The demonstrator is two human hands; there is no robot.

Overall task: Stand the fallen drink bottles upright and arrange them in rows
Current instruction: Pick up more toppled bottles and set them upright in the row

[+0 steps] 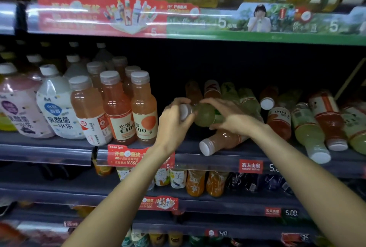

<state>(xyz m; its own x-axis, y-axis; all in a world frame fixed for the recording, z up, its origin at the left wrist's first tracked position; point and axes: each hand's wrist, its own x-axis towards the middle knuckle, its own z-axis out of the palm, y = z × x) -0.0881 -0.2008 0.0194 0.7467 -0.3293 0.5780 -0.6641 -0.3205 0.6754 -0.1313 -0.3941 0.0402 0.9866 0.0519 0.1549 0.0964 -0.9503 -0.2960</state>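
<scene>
Green bottle (204,115) is held horizontal, cap pointing at the upright orange C100 row (126,108), just right of that row and above the shelf (59,147). Left hand (174,120) curls round the white cap end; right hand (227,116) wraps the body from above. Both are gripping it.

Handling, my read: full PET bottle, moderate weight, rigid enough, but the smooth shrink label is likely slippery. Best grip is the waist below the shoulder, not the cap. Pivot it base-down.

Under it lies a fallen orange bottle (221,140), cap over the shelf lip and liable to roll off. More fallen bottles (309,127) are piled further right of the row.
</scene>
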